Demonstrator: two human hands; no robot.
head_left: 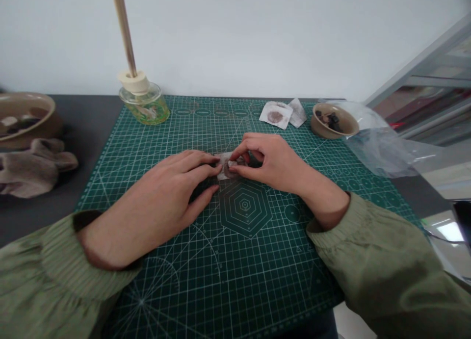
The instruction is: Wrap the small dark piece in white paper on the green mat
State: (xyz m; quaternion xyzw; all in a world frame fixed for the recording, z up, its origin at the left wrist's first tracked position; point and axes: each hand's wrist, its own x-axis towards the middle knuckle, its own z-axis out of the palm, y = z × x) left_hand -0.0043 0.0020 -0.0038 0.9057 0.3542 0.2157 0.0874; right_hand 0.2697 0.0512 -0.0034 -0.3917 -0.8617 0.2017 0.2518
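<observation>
A small white paper piece (224, 171) with a greyish-brown patch lies on the green cutting mat (198, 290). My left hand (184, 179) rests at its left edge, fingers stretched out and fingertips touching it, thumb apart from them. Over the right part of the paper, my right hand (270, 160) is closed in a pinch, thumb and index finger on a small whitish lump (232, 164). What the lump is I cannot make out. Further back lie a white paper (275, 114) with a round brown mark and a second pale paper (297, 112), partly overlapping.
A brown bowl (319, 127) of dark and brown pieces stands back right beside a clear plastic bag (382, 143). At left are another bowl (47, 116) and a brown cloth (33, 172). A glass reed diffuser (145, 103) stands at the mat's back left, near the white wall.
</observation>
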